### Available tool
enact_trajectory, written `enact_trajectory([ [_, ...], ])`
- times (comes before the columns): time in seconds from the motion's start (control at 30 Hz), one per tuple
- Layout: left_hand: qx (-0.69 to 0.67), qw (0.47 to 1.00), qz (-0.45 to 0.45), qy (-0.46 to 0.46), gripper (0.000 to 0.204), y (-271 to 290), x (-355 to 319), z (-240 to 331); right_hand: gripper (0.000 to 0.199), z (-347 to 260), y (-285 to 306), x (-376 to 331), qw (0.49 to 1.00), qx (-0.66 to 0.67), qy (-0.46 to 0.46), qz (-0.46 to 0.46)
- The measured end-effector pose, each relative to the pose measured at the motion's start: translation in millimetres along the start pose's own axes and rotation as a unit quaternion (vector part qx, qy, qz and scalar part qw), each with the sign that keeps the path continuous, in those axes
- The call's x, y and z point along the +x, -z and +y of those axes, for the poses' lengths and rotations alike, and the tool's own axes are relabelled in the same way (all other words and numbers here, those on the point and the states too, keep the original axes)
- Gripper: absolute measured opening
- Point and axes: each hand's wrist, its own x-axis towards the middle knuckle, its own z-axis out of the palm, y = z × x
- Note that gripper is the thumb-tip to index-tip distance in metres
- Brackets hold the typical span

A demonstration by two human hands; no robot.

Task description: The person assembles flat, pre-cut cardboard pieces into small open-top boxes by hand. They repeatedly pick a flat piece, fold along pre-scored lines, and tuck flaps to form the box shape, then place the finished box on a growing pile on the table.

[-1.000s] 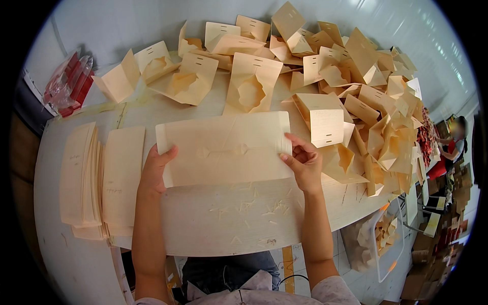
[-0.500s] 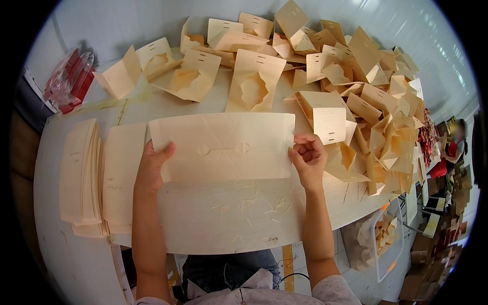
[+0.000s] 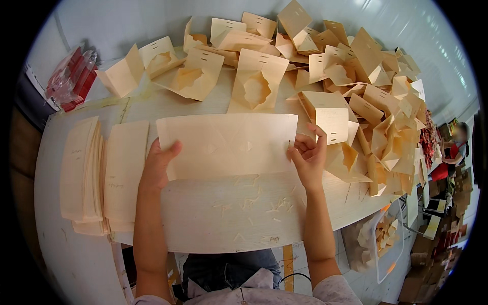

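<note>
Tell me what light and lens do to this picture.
In the head view, the table bows along its front edge; head view too, glare streaks the wall at upper right; same head view: faint lines on the sheet, blurred head on the distant person.

White table [image 3: 203, 229]: flat card stacks [image 3: 80, 173], left; folded cards [image 3: 258, 68], rear and right; paper scraps [image 3: 247, 204], near front edge

Right of the frame's centre, the index finger [image 3: 321, 133] of our right hand [image 3: 309, 161] has uncurled upward — and we now see a small dark slot [image 3: 290, 144] near the right edge of the card [image 3: 231, 145].
</note>
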Motion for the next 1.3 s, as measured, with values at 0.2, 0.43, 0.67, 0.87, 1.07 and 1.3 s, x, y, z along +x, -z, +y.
enact_trajectory([
  [0.2, -0.035, 0.999, 0.013, -0.03, 0.037, -0.7, 2.1, -1.3, 0.051, 1.9, 13.8, -3.5, 0.991, -0.126, 0.017, -0.05],
  [0.43, -0.052, 0.997, 0.002, -0.059, 0.035, 4.1, 0.7, 3.0, 0.06, -9.8, -4.8, -2.7, 0.998, 0.068, -0.004, -0.018],
  [0.67, -0.059, 0.997, -0.041, -0.024, 0.034, 3.0, 3.7, -3.2, 0.056, -1.3, 5.7, -3.5, 0.994, 0.063, 0.008, -0.084],
  [0.87, -0.036, 0.999, -0.023, -0.002, 0.033, 5.5, 4.9, -3.8, 0.044, -6.0, -3.0, -4.7, 0.997, 0.016, -0.013, -0.076],
  [1.07, -0.024, 1.0, -0.01, 0.009, 0.032, 3.0, 3.6, -4.1, 0.03, -5.7, 2.5, -5.9, 0.993, -0.069, -0.061, -0.067],
  [1.3, -0.03, 0.999, -0.016, 0.021, 0.033, 0.6, 3.3, -5.5, 0.009, 7.8, 6.6, -4.5, 0.996, -0.023, -0.01, -0.082],
])
